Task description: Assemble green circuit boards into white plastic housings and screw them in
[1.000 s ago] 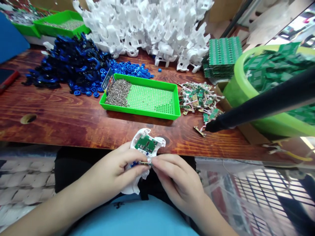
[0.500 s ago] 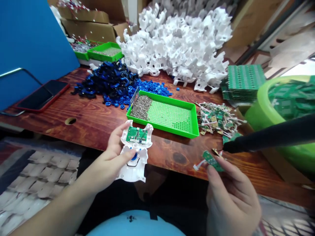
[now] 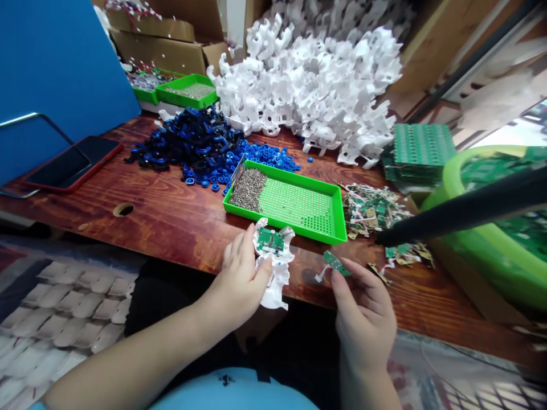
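Note:
My left hand (image 3: 243, 273) is closed on a white plastic housing (image 3: 277, 285) over the table's front edge. In the upper part of that housing sits a green circuit board (image 3: 270, 241). My thumb lies across the housing's middle and hides part of it. To the right, my right hand (image 3: 363, 302) pinches a small green circuit board (image 3: 337, 263) between thumb and fingers. A short white wire with a connector (image 3: 322, 274) hangs from its left side. The two hands are apart, and the small board does not touch the housing.
A green tray (image 3: 299, 229) with small metal screws (image 3: 248, 189) stands ahead. Behind are blue parts (image 3: 192, 139) and piled white housings (image 3: 307, 91). Small wired boards (image 3: 371, 208) lie right, near a green tub (image 3: 453, 171) and a black bar (image 3: 461, 202). A phone (image 3: 77, 162) lies left.
At first both hands were together at the housing. My right hand went right to the wired boards, and now comes back left with a small board. My left hand has moved right with the housing.

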The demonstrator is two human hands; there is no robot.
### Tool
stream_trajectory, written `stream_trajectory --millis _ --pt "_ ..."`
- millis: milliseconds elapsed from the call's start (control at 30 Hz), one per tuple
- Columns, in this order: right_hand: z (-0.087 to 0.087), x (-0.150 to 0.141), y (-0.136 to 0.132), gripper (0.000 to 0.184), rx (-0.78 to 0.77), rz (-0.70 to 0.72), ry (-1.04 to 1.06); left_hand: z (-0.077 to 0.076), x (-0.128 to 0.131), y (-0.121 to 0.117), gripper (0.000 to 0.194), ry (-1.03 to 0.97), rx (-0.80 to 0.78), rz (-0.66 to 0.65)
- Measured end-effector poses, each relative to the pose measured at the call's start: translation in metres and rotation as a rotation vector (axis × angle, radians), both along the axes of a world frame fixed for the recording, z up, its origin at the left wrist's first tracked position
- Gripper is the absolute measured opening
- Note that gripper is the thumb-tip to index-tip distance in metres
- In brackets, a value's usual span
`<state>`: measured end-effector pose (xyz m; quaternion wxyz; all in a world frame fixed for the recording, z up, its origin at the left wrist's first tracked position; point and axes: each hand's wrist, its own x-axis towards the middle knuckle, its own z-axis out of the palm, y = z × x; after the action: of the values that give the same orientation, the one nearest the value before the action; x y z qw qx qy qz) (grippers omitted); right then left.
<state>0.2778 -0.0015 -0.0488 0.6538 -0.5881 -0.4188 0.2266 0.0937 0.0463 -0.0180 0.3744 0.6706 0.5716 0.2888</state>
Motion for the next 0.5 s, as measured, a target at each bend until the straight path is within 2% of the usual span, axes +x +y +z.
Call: stream_trajectory --millis 133,267,367,433,500 --pt "0.004 0.002 0.001 0.030 -0.047 0.053 0.021 -0.003 -0.002 0.002 0.061 0.100 0.053 -0.032" --pt "0.007 0.001 0.001 0.028 -0.070 0.095 0.007 -0.002 -0.017 0.004 0.062 0.181 0.096 0.000" --pt "0.007 0.001 0.001 0.027 -0.063 0.092 0.019 0.018 -0.043 0.022 0.054 0.234 0.158 0.075" --pt "0.006 0.002 0.001 0.027 -0.052 0.086 0.039 0.038 -0.067 0.045 0.052 0.310 0.225 0.194" --pt "0.005 0.002 0.001 0.027 -0.038 0.081 0.059 0.056 -0.094 0.073 0.060 0.411 0.288 0.333"
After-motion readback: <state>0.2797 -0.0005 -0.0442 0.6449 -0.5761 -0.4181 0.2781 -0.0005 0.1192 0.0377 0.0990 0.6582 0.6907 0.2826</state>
